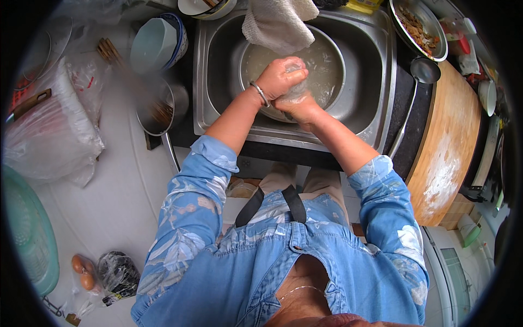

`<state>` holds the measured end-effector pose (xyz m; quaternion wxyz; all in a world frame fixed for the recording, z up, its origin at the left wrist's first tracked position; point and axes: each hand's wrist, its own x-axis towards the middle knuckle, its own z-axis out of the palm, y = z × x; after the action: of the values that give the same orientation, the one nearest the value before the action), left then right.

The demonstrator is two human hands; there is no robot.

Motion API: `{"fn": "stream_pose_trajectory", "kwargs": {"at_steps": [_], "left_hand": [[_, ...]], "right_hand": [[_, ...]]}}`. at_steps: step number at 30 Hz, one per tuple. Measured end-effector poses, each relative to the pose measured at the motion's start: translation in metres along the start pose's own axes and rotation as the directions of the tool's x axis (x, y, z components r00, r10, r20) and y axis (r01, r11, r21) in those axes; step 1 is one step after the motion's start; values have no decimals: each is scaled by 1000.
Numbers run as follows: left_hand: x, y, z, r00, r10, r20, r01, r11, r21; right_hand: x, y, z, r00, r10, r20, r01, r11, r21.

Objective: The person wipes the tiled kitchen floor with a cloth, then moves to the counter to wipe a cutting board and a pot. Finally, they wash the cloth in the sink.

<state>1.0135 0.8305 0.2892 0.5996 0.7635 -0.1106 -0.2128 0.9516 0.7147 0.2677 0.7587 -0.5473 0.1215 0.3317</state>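
Observation:
Both hands are together over a round metal basin [337, 65] of cloudy water, which stands in a stainless steel sink [369, 81]. My left hand [282, 77], with a bracelet at its wrist, is closed on a wet, translucent wad [297, 92] that looks like plastic film or thin cloth. From below, my right hand [300, 108] grips the same wad. A small dark bit shows under the fingers; what it is cannot be told. A pale towel [280, 24] hangs just above the hands, over the basin's far part.
Left of the sink are stacked bowls [153, 45], a metal pot [157, 110] holding chopsticks, and plastic bags [53, 126]. To the right lie a ladle [425, 70], a metal bowl of food [419, 30] and a floured wooden board [449, 143]. A green basket [30, 233] is at lower left.

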Motion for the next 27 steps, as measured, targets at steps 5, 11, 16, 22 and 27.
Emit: {"fn": "stream_pose_trajectory", "kwargs": {"at_steps": [5,11,16,22,27], "left_hand": [[3,-18,19,966,-95,-242,179,917,355],[9,-38,34,919,-147,-367,332,792,513],[-15,-18,5,954,-33,-297,99,972,213],[-50,-89,-40,679,-189,-709,543,780,312],[-52,-97,-45,668,-374,-644,616,762,197]], "right_hand": [[14,7,3,985,-38,-168,-50,870,-490],[39,33,-15,979,-106,-175,-71,626,-777],[-17,1,-41,906,-358,-225,114,720,-684],[-92,-6,-83,704,-693,-157,201,406,-892],[-102,8,-92,530,-816,-232,265,419,-869]]}}
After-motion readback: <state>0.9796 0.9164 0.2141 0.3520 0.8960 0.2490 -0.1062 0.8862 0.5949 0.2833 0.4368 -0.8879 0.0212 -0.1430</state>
